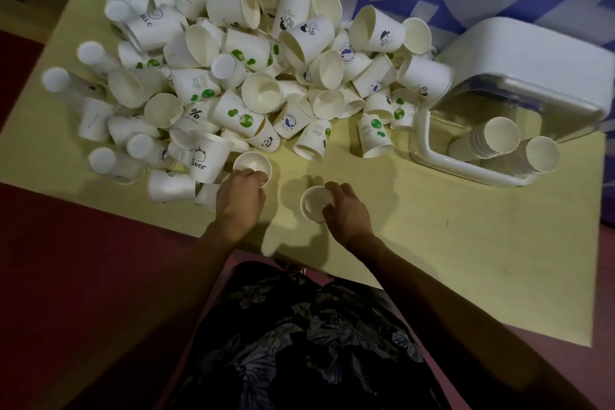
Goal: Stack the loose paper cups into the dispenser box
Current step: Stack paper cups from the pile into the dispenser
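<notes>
Two cups in hand, nearest the viewer. The right hand [349,210] has its grip curled round the side of an upright paper cup [316,203] on the bare yellow table [466,243], mouth up. The left hand [241,198] reaches just past it, fingertips pinching the near rim of a second cup [253,165] at the front edge of the heap; how firm that grip is cannot be told.

Beyond the hands: the heap of loose cups [239,70], dozens at a guess, tumbled on sides, mouths and bases, some printed with green dots, a bear, a whale badge. A few are already nested into short columns on the left side [96,60].

Far right: the dispenser box [519,86], white lid raised, clear body lying open toward the viewer. Inside, two nested stacks [492,140], mouths facing out.

Judgement: early going. Two stacks are loaded; the great bulk of the heap remains to be nested and loaded.
</notes>
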Motion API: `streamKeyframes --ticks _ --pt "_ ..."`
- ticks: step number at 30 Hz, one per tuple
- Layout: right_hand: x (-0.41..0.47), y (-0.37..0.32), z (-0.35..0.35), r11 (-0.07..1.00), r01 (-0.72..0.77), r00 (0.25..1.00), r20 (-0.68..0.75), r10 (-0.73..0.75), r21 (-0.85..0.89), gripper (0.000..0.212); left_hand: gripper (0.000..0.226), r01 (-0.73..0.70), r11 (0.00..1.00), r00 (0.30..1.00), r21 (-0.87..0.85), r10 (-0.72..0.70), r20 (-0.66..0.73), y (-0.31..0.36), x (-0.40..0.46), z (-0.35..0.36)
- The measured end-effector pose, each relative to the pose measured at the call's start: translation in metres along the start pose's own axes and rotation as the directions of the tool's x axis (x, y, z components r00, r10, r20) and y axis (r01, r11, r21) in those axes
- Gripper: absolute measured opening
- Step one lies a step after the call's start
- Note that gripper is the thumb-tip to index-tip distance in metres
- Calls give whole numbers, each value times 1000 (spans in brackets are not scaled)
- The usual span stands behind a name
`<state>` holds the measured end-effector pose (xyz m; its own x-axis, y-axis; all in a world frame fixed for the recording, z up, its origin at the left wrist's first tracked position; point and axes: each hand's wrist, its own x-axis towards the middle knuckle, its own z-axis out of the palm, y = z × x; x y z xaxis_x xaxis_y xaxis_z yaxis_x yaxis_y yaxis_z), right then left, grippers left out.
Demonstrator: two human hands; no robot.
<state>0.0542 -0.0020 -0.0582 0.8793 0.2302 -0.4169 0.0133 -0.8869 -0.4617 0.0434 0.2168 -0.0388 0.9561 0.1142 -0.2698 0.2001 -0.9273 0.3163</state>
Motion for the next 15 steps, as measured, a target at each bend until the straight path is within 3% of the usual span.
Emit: streamKeyframes --ticks 2,5,8,11,15 --pt "-5 6 -5 999 41 997 -62 -42 -21 51 25 3 1000 1000 -2 -3 4 4 2 1" --pt "-14 14 -10 944 294 932 -172 -318 -151 45 25 -4 999 1000 -42 2 -31 9 4 2" --pt "-20 19 -5 855 466 859 -115 -499 -229 33 22 -45 996 997 -76 39 -69 15 3 0" --pt "-19 23 7 823 493 852 -35 -522 -282 25 13 -65 987 995 -149 53 -86 21 3 -1" --pt "-17 24 7 883 419 892 -88 -444 -211 5 6 -45 974 997 -222 31 -66 31 5 1"
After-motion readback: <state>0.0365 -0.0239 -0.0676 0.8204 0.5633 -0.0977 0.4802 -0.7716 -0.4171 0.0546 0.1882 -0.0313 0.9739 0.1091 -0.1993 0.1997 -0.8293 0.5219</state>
